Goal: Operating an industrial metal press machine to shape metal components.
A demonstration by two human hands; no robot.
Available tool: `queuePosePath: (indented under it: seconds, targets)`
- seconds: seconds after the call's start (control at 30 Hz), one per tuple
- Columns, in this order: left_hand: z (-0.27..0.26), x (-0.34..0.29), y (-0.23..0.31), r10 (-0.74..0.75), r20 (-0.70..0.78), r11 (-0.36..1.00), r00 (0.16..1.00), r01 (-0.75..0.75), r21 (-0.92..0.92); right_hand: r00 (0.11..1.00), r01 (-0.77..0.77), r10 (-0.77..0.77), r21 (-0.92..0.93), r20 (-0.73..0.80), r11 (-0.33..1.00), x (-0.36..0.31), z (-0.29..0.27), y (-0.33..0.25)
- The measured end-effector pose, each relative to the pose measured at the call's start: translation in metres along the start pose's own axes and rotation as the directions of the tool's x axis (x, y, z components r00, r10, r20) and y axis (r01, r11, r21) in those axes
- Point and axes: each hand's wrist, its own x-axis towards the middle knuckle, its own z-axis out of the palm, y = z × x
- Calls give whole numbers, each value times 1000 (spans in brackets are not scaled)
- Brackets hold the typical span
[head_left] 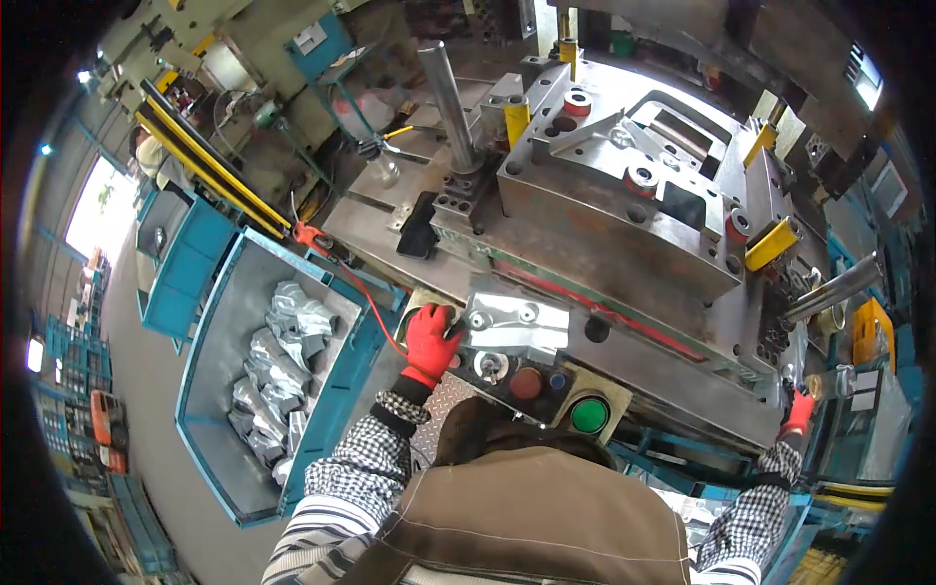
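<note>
My left hand [431, 346], in a red glove, lies over the cream-coloured left end of the control box [414, 304], its fingers apart. Just right of it, a shiny formed sheet-metal part [517, 326] with two round raised spots rests at the front edge of the press bed, beside the fingers. Out at the far right, my right hand [799, 413], also red-gloved, has its fingers curled by the corner of the die. What it grips there is too small to make out. A large steel die [614, 229] with guide posts stands in front of me.
A blue-rimmed metal bin [210, 429] at left holds several formed metal parts [278, 366]. The control panel carries a green button [589, 415] and a dark red knob [526, 383]. An upright steel post [448, 107] and yellow guards [210, 161] stand beyond. A red hose [369, 292] runs beside the bin.
</note>
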Motion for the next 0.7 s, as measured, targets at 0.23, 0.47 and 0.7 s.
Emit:
queuePosePath:
  seconds: [0.23, 0.47, 0.7]
  targets:
    - [26, 4, -28, 0, 80, 998, 997, 5, -62, 996, -1, -50, 572, 73, 820, -174, -115, 82]
    - [46, 14, -52, 13, 135, 970, 991, 20, -241, 993, 6, -62, 469, 104, 883, -255, -92, -74]
    - [82, 2, -61, -69, 45, 871, 997, 82, -484, 897, 199, -402, 643, 184, 739, -204, -43, -387]
